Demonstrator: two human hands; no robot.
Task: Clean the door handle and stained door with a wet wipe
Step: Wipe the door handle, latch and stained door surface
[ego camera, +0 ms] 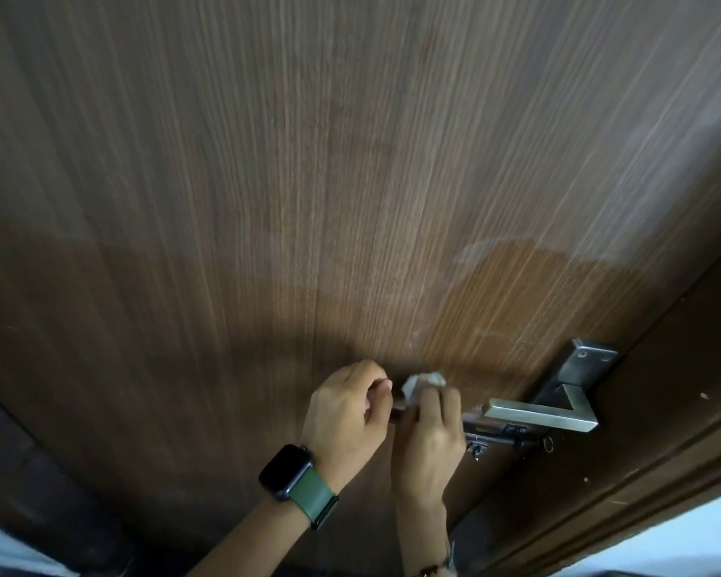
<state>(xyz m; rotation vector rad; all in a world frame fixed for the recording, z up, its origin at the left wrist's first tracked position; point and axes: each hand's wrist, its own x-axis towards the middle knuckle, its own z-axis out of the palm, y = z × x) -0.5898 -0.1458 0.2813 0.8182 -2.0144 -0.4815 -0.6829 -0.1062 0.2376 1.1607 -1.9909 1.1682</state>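
A brown wood-grain door (267,181) fills the view, with a darker wet patch (517,293) above the handle. The metal lever handle (542,412) sits at the lower right on its plate (575,368). My right hand (431,435) holds a crumpled white wet wipe (423,383) against the door, just left of the handle's tip. My left hand (346,414), with a green-strapped watch on the wrist, has its fingers curled and pinches a small dark thing next to the wipe; I cannot make out what it is.
A sliding bolt latch (504,437) lies just under the lever. The dark door frame (662,410) runs diagonally along the right, with a pale wall (683,535) beyond it at the bottom right corner.
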